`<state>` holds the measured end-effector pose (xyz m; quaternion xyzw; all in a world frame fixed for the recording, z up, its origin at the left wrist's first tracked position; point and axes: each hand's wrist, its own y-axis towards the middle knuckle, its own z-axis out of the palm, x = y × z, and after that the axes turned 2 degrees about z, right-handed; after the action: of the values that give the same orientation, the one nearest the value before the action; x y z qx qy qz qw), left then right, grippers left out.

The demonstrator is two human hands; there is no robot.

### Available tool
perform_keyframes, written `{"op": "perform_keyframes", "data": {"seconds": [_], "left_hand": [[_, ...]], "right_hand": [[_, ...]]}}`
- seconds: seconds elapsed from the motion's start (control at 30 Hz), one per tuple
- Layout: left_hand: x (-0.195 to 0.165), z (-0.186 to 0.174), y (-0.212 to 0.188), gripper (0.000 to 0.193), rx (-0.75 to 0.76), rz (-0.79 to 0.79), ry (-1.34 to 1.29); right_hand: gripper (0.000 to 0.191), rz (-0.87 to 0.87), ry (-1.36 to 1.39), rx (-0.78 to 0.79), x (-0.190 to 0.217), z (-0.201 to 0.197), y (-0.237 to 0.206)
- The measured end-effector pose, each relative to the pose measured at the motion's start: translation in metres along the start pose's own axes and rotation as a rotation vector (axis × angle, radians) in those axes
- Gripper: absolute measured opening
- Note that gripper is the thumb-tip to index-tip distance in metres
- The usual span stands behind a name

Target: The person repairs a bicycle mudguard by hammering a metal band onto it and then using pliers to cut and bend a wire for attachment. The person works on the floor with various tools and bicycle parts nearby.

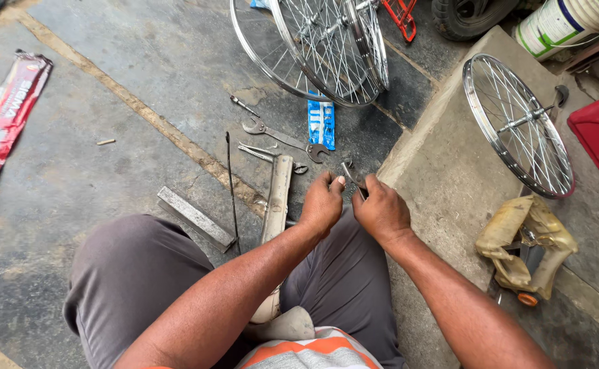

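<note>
Left hand and right hand together, fingers curled shut around small pliers just above the knees. Beyond, on the floor: spanner, blue packet, spoked wheels.

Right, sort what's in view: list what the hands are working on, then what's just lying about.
In hand:
- left hand and right hand, both on a small metal tool; what it is cannot be told

Lying about:
- open-ended spanner
- pliers
- blue packet
- red wrapper
- spoked wheel on the step
- two spoked wheels
- metal bar
</note>
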<state>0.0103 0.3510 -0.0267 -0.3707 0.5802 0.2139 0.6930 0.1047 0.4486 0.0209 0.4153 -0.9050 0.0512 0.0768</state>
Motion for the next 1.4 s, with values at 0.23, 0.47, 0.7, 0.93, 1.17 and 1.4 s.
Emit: {"op": "perform_keyframes", "data": {"seconds": [0.23,0.47,0.7,0.93,1.17,1.4], "left_hand": [[-0.004,-0.004,-0.005,0.017,0.193,-0.131,-0.222],[-0.012,0.008,-0.024,0.020,0.153,0.077,0.042],[-0.028,0.008,-0.029,0.020,0.102,0.135,0.147],[-0.045,-0.006,-0.044,0.045,0.174,0.060,0.038],[-0.052,-0.017,-0.038,0.045,0.183,0.062,-0.047],[-0.058,-0.041,-0.032,0.041,0.182,0.018,-0.271]], "right_hand": [[0.043,-0.093,0.087,0.210,-0.024,-0.016,0.001],[0.024,-0.049,-0.447,-0.077,-0.012,-0.015,-0.042],[0.050,-0.023,-0.148,-0.014,-0.016,-0.021,-0.034],[0.065,-0.113,0.139,0.129,-0.015,-0.049,-0.034],[0.062,-0.285,-0.532,-0.140,-0.029,-0.077,-0.036],[0.038,0.348,-0.085,0.569,-0.132,0.005,-0.044]]}}
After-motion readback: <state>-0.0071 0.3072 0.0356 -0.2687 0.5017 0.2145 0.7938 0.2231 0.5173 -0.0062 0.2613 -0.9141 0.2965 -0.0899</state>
